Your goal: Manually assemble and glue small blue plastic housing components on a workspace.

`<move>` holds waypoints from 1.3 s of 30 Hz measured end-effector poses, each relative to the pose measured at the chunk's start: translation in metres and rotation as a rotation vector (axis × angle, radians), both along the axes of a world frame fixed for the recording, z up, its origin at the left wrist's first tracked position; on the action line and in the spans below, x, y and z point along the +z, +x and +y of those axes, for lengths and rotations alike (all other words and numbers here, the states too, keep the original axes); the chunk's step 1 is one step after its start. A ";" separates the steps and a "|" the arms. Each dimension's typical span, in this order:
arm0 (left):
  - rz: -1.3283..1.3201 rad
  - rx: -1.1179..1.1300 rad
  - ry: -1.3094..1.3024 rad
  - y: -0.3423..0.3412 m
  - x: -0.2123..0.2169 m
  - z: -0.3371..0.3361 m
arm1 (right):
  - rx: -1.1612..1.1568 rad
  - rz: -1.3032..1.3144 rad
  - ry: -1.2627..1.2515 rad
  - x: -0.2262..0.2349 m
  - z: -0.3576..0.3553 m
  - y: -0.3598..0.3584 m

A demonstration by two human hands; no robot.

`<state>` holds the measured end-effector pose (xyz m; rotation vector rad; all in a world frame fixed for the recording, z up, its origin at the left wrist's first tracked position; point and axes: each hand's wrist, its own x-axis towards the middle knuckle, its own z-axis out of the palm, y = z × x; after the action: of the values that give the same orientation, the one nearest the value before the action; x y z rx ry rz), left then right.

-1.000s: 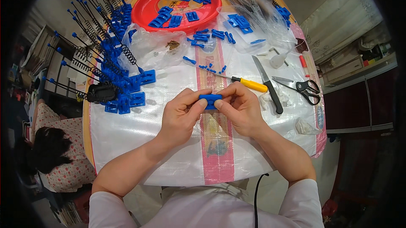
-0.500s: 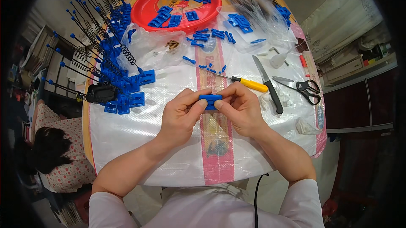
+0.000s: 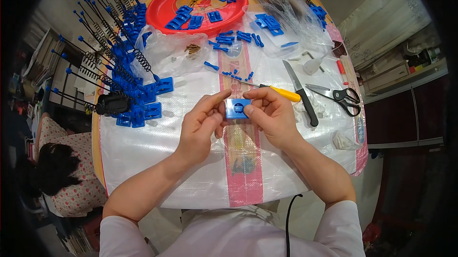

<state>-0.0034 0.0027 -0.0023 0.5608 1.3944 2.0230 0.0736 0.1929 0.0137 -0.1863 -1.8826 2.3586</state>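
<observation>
A small blue plastic plate [image 3: 235, 108] with an oval slot in it faces up above the middle of the table. My right hand [image 3: 273, 116] pinches its right edge, thumb on top and fingers behind. Beside the left edge is my left hand [image 3: 202, 125], its index finger stretched out and its thumb apart; whether a curled finger touches the plate I cannot tell. Beyond my hands lie several tiny blue pieces [image 3: 234, 76] and blue waisted pegs [image 3: 225, 39]. A yellow-handled screwdriver [image 3: 285, 94] lies just past my right hand.
Blue bases with black springs and rods [image 3: 131, 90] crowd the left side. At the back stands a red tray [image 3: 157, 24] of blue parts, near brass screws [image 3: 192, 48] on a plastic bag. A knife [image 3: 305, 99] and black-handled scissors [image 3: 344, 98] lie right. Another person [image 3: 71, 171] is at far left.
The blue plate has turned from edge-on to show its slotted flat face. My left thumb and fingers have come off it and spread, while my right hand keeps its pinch.
</observation>
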 end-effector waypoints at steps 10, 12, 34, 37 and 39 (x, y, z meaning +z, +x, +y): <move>0.024 0.028 -0.031 0.011 0.014 0.011 | -0.008 -0.012 -0.038 0.005 -0.002 0.001; -0.002 0.022 -0.015 0.011 0.011 0.010 | -0.013 -0.015 -0.056 0.007 -0.004 0.001; 0.002 0.074 0.035 0.008 0.011 0.011 | 0.046 0.135 0.119 0.002 -0.004 0.002; 0.000 0.065 0.036 0.008 0.009 0.011 | 0.044 0.126 0.115 0.003 -0.004 0.001; -0.013 0.071 0.031 0.008 0.010 0.012 | 0.041 0.121 0.126 0.002 -0.004 0.002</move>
<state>0.0048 0.0144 0.0078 0.5173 1.3948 2.1039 0.0751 0.1891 0.0155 0.0065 -1.9872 2.2120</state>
